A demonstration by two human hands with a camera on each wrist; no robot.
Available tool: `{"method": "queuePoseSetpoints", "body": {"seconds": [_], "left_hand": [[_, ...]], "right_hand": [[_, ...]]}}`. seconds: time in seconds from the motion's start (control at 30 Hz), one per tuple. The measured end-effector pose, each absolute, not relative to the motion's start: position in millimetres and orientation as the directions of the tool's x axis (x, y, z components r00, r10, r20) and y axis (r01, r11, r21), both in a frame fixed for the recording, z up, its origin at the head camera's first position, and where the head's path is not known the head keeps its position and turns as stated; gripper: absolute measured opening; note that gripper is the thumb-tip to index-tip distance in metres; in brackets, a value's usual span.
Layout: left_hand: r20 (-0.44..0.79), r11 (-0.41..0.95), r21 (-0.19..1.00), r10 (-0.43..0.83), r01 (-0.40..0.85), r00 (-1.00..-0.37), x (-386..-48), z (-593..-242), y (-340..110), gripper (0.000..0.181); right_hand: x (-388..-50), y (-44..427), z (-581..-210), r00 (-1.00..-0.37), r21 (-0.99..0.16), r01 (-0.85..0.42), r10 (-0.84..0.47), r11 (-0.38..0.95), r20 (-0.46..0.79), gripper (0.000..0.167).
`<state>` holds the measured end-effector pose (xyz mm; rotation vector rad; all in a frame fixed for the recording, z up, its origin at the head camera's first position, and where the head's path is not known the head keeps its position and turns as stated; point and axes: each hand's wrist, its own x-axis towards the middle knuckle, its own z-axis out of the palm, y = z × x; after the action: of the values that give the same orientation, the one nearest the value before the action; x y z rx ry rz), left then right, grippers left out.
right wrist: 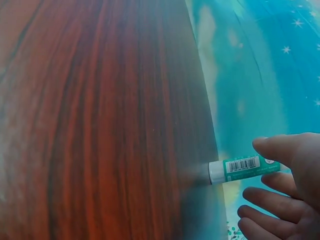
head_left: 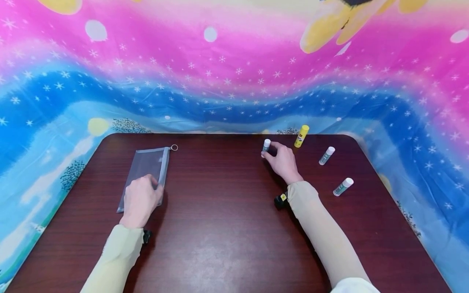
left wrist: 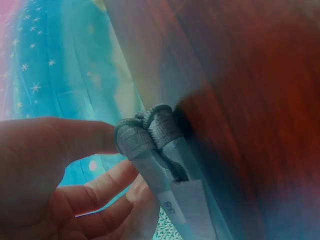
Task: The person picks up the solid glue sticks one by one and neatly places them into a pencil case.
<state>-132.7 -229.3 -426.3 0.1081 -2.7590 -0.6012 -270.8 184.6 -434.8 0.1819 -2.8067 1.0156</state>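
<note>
In the head view my right hand (head_left: 283, 162) pinches a white-capped green glue stick (head_left: 266, 145) between thumb and fingers near the far edge. The right wrist view shows the barcode label of that glue stick (right wrist: 242, 165) and its white base at the tabletop; whether it touches the wood I cannot tell. On the left lies a clear zip pouch (head_left: 148, 162) with grey edging, and my left hand (head_left: 141, 199) is over its near part. Up close, the left thumb and fingers (left wrist: 95, 192) pinch the pouch's grey fabric end (left wrist: 137, 137).
A yellow glue stick (head_left: 301, 136) stands behind the right hand. Two more green-and-white ones, a farther glue stick (head_left: 327, 156) and a nearer glue stick (head_left: 343, 187), stand to the right. The pouch's zip ring (head_left: 174, 147) points rightward. A printed cloth (head_left: 234, 77) surrounds the dark wooden table (head_left: 220, 228).
</note>
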Motion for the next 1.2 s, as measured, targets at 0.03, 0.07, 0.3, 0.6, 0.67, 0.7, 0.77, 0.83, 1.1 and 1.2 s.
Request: {"method": "queuePoseSetpoints", "body": {"seconds": [0.03,0.07,0.3,0.6,0.67,0.7,0.77,0.83,1.1,1.2], "left_hand": [[0.286,0.908,0.419,-0.140,-0.008,-0.948,-133,-426,-229,0.011],[0.291,0.908,0.420,-0.142,-0.007,-0.946,-133,-426,-229,0.011],[0.330,0.897,0.441,-0.142,0.019,-0.933,-134,-424,-229,0.010],[0.202,0.822,0.570,-0.158,-0.015,-0.967,-139,-420,-226,0.012],[0.149,0.787,0.616,-0.160,-0.035,-0.976,-141,-420,-226,0.014],[0.126,0.768,0.640,-0.158,-0.042,-0.979,-142,-421,-227,0.015],[0.081,0.731,0.680,-0.158,-0.062,-0.984,-144,-421,-228,0.017],[0.033,0.691,0.717,-0.162,-0.090,-0.986,-146,-421,-228,0.019],[-0.186,0.437,0.871,-0.133,-0.226,-0.974,-154,-417,-228,0.030],[-0.240,0.337,0.903,-0.116,-0.265,-0.964,-156,-416,-228,0.032]], "right_hand": [[-272,185,-436,-0.980,-0.629,-0.167,-0.062,0.759,0.187,0.051],[-272,185,-436,-0.979,-0.631,-0.170,-0.060,0.757,0.192,0.049],[-276,184,-440,-0.975,-0.649,-0.186,-0.054,0.738,0.217,0.036],[-277,182,-444,-0.982,-0.760,-0.158,-0.019,0.631,0.189,0.033],[-277,182,-445,-0.983,-0.773,-0.150,-0.008,0.616,0.184,0.031],[-277,182,-445,-0.983,-0.777,-0.147,-0.003,0.612,0.184,0.031],[-277,182,-446,-0.983,-0.779,-0.146,0.003,0.610,0.186,0.030],[-277,182,-447,-0.982,-0.779,-0.148,0.005,0.609,0.190,0.029],[-276,181,-447,-0.980,-0.779,-0.155,0.003,0.607,0.197,0.030],[-274,181,-446,-0.980,-0.784,-0.158,-0.001,0.600,0.197,0.030]]}}
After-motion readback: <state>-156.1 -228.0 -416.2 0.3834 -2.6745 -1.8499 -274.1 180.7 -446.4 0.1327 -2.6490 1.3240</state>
